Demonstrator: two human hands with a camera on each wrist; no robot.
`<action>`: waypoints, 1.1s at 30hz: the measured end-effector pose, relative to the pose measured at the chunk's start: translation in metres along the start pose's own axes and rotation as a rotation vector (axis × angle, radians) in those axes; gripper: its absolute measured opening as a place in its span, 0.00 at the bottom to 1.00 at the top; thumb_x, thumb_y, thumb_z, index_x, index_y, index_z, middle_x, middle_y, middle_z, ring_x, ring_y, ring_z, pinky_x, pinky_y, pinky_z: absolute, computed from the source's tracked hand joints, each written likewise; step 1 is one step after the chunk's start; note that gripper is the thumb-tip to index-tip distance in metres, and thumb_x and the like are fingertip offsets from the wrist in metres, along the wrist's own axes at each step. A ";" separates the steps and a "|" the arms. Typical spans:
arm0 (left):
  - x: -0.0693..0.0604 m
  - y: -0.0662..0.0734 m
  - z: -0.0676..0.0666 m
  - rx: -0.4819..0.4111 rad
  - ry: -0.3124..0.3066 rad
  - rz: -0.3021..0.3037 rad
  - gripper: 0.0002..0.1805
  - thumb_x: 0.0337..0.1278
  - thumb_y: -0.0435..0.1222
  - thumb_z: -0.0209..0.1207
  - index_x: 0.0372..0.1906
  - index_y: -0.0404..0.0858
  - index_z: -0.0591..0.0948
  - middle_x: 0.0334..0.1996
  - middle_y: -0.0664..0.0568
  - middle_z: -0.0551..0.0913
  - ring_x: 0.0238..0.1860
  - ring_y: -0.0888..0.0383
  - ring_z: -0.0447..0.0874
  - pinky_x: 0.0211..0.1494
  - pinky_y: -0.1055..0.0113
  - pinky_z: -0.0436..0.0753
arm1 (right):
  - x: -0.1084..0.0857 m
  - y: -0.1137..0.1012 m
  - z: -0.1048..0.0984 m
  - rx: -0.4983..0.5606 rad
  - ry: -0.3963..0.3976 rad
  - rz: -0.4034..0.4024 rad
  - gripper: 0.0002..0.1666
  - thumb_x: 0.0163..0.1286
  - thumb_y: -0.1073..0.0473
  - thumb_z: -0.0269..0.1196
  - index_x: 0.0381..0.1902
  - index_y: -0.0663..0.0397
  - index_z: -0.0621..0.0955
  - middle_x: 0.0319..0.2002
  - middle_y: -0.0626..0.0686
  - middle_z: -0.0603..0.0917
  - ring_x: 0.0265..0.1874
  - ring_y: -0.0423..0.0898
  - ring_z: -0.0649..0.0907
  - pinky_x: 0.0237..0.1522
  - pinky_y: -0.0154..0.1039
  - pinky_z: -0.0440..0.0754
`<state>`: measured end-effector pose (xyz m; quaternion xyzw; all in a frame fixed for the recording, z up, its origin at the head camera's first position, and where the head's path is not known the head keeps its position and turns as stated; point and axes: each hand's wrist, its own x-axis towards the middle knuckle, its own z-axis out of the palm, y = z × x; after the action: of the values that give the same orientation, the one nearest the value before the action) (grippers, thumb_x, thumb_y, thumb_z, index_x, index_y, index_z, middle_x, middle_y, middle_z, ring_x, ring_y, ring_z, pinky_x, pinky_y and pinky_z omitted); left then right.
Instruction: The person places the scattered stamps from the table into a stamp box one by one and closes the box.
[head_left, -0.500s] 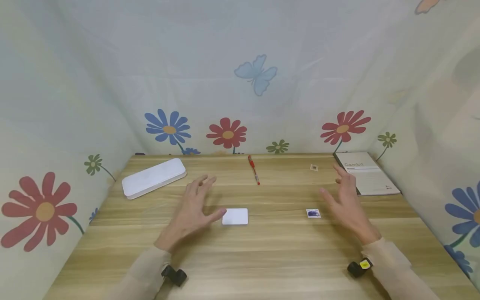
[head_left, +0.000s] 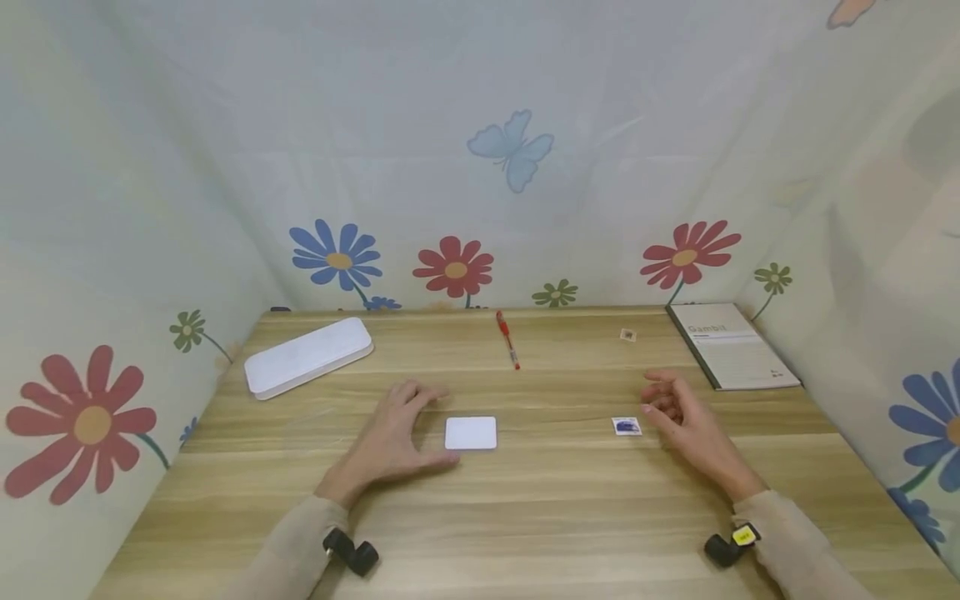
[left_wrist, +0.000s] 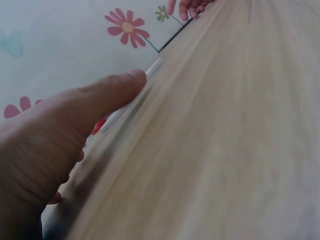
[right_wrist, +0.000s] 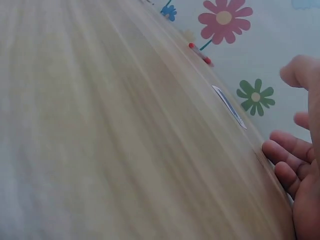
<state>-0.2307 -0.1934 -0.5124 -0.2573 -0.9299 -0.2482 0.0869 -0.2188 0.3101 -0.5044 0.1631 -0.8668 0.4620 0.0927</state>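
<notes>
Head view: card (head_left: 471,433) beside left grip (head_left: 392,435), stamp (head_left: 626,427) beside right grip (head_left: 693,432), both half-parted, empty.

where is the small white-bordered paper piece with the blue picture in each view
Head: the white-bordered paper piece, right of centre, just left of the bare right hand.
Left wrist: can't make it out; hand at top.
Right wrist: paper piece right of centre, nearly edge-on; hand at right edge.
Shared landmark: the right hand.

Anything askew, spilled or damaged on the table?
No spills or damage visible. Most askew: the white case at far left, slanted against the back edge of the table, while the white card lies roughly square to it.
</notes>
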 end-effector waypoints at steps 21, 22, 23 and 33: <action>-0.002 -0.003 0.001 -0.002 -0.014 0.034 0.37 0.50 0.69 0.79 0.63 0.58 0.88 0.61 0.56 0.78 0.65 0.51 0.72 0.70 0.44 0.73 | 0.000 0.008 0.001 -0.230 -0.148 -0.130 0.22 0.68 0.53 0.83 0.58 0.43 0.91 0.62 0.49 0.81 0.62 0.47 0.79 0.66 0.26 0.67; -0.002 -0.002 0.001 0.000 -0.014 0.032 0.37 0.51 0.69 0.78 0.63 0.59 0.88 0.61 0.56 0.78 0.65 0.51 0.72 0.70 0.44 0.73 | 0.000 0.008 0.001 -0.227 -0.146 -0.129 0.22 0.67 0.54 0.83 0.58 0.44 0.91 0.61 0.50 0.81 0.61 0.47 0.79 0.66 0.25 0.67; -0.002 -0.001 0.001 -0.001 -0.014 0.031 0.37 0.51 0.69 0.78 0.63 0.59 0.88 0.61 0.56 0.78 0.65 0.51 0.72 0.70 0.44 0.73 | 0.000 0.008 0.001 -0.223 -0.144 -0.127 0.21 0.67 0.54 0.83 0.57 0.44 0.92 0.61 0.50 0.82 0.61 0.47 0.79 0.65 0.26 0.67; 0.000 -0.001 0.003 0.013 -0.010 0.027 0.36 0.52 0.69 0.78 0.63 0.59 0.88 0.61 0.55 0.78 0.65 0.50 0.72 0.71 0.43 0.71 | -0.001 0.006 -0.001 -0.209 -0.153 -0.049 0.11 0.71 0.52 0.80 0.50 0.36 0.92 0.62 0.51 0.82 0.63 0.51 0.78 0.67 0.39 0.71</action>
<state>-0.2307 -0.1927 -0.5150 -0.2703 -0.9284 -0.2398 0.0870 -0.2202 0.3142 -0.5093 0.2086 -0.9105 0.3529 0.0539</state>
